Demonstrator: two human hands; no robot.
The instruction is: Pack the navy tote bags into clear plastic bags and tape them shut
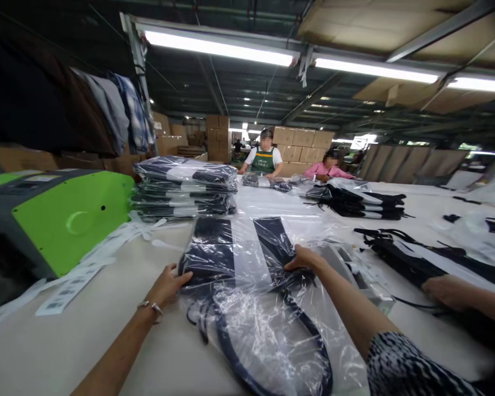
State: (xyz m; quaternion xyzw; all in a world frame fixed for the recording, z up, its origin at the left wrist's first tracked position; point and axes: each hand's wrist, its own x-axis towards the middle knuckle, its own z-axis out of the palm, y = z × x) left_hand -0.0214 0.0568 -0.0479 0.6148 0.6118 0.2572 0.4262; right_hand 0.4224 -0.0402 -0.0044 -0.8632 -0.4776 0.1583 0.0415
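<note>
A dark blue and white bag [231,247] lies flat on the table [119,286] inside a clear plastic sleeve [268,341], its dark straps trailing toward me. My left hand [167,286] rests on the bag's left edge with the fingers curled over it. My right hand [303,258] presses down on the dark right stripe of the bag through the plastic, fingers bent. Neither hand lifts the bag off the table.
A green and grey machine [58,220] stands at the left, with barcode label strips [70,286] beside it. A stack of bagged items [185,187] sits behind. Another person's hand [445,289] rests on dark bags at the right. Two people work at the table's far end.
</note>
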